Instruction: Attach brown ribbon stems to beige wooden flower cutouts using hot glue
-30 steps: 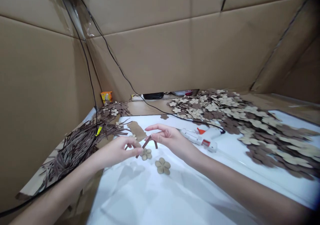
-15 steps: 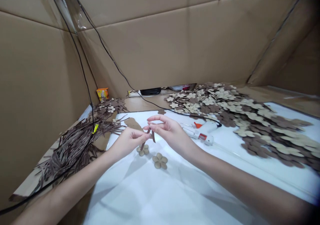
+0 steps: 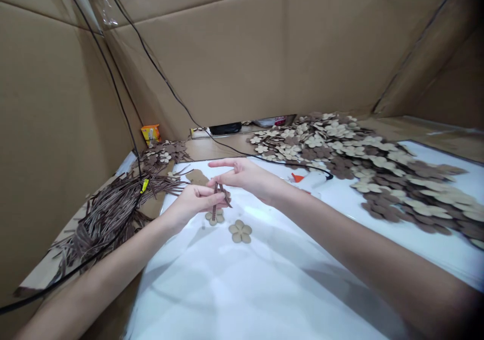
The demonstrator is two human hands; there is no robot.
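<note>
My left hand [image 3: 191,205] pinches a narrow brown strip [image 3: 215,204] with pale stitching, between thumb and fingers. The strip is bent over at the top, with both ends hanging down. My right hand [image 3: 251,179] meets it at the bend, thumb and a finger closed on it and the index finger stretched out above. Below the strip a beige five-petal flower [image 3: 216,219] lies on the white board [image 3: 227,289], partly covered. A second beige flower [image 3: 240,231] lies flat to its right. My right forearm hides most of a white glue gun [image 3: 321,176] with an orange part.
Many brown and beige flower cutouts [image 3: 340,153] are heaped at the right and back. A pile of brown strips [image 3: 109,214] lies on the left. A black cable [image 3: 181,106] crosses the back. A yellow-orange box [image 3: 151,134] stands by the cardboard wall [image 3: 227,63].
The strip has turned more upright in my hands. My right hand has shifted slightly left and its forearm now covers more of the glue gun. The view has tilted a little.
</note>
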